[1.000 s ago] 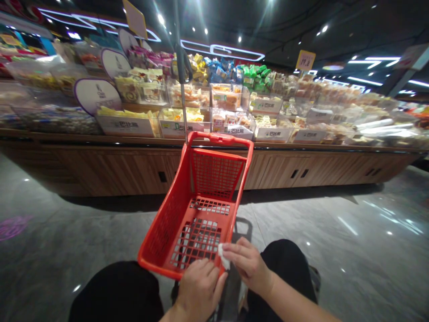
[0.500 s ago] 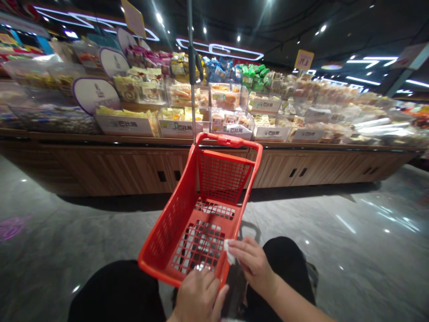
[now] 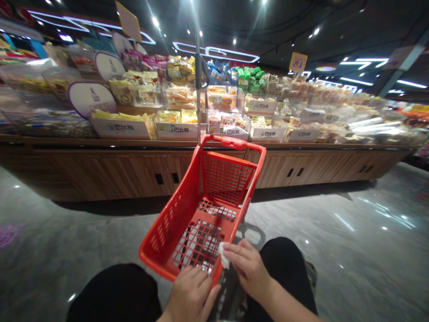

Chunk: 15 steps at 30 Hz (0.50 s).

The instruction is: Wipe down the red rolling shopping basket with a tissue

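Lower centre: my left hand (image 3: pixel 192 290) clamps the red basket (image 3: pixel 172 212), right hand (image 3: pixel 248 269) pinches a wipe (image 3: pixel 223 261) on its corner; most rim unwiped, I'd judge

A grey polished floor (image 3: pixel 351 250) is seen, with lamp glints spread across it. A long wooden counter (image 3: pixel 117 172) is set on it, with doors along the front. On the counter, clear bins (image 3: pixel 221 120) of packed snacks are ranged in tiers, with white labels (image 3: pixel 122 129) fixed in front. Round signs (image 3: pixel 87 96) are stood among them. Whether the basket (image 3: pixel 201 223) touches the floor cannot be told.
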Each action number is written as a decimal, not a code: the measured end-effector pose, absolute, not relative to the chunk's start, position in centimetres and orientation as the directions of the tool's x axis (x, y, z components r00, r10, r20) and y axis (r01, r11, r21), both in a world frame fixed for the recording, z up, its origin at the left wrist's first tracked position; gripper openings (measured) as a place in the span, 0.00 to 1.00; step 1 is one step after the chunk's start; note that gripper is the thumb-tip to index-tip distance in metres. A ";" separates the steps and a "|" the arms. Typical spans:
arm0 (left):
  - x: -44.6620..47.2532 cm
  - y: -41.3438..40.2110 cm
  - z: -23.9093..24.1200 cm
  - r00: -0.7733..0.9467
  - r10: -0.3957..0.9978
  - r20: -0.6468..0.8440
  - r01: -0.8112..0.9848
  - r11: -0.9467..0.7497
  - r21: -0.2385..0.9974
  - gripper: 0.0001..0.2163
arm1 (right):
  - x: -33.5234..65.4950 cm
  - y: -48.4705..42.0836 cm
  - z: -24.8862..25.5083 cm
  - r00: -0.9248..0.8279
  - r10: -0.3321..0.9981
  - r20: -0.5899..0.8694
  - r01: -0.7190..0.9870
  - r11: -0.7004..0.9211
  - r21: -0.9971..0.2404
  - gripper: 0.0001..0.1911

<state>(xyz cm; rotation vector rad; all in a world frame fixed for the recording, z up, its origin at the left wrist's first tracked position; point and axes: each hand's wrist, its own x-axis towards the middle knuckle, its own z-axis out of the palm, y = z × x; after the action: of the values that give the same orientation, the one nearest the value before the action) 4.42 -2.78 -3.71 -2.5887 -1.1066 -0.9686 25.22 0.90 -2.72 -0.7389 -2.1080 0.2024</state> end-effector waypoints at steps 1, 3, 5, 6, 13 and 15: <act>4.3 -2.7 -3.7 0.518 0.587 0.623 0.690 -0.717 0.102 0.07 | 25.2 0.9 -2.7 -0.467 0.565 0.681 0.425 0.818 -0.388 0.22; 4.0 -2.6 -3.6 0.514 0.596 0.617 0.687 -0.717 0.120 0.07 | 25.4 1.6 -2.6 -0.451 0.575 0.682 0.452 0.807 -0.381 0.21; 3.9 -2.5 -3.6 0.509 0.615 0.603 0.691 -0.709 0.139 0.07 | 25.8 3.0 -2.4 -0.357 0.613 0.705 0.517 0.758 -0.397 0.20; 3.8 -2.5 -3.6 0.509 0.623 0.594 0.693 -0.706 0.145 0.08 | 25.9 3.7 -2.3 -0.294 0.636 0.713 0.550 0.723 -0.418 0.19; 3.6 -2.6 -2.3 0.482 0.714 0.508 0.742 -0.641 0.196 0.08 | 24.5 2.9 -2.3 -0.230 0.717 0.658 0.556 0.652 -0.515 0.18; 4.1 -2.5 -1.6 0.416 0.788 0.454 0.807 -0.550 0.214 0.08 | 23.9 1.7 -2.3 -0.284 0.718 0.636 0.530 0.670 -0.520 0.19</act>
<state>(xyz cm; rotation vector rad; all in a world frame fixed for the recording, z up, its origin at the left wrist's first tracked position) 4.15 -2.47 -1.64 -2.6117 -1.4716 -0.8045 23.93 1.67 -2.27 -0.9697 -1.9635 0.2575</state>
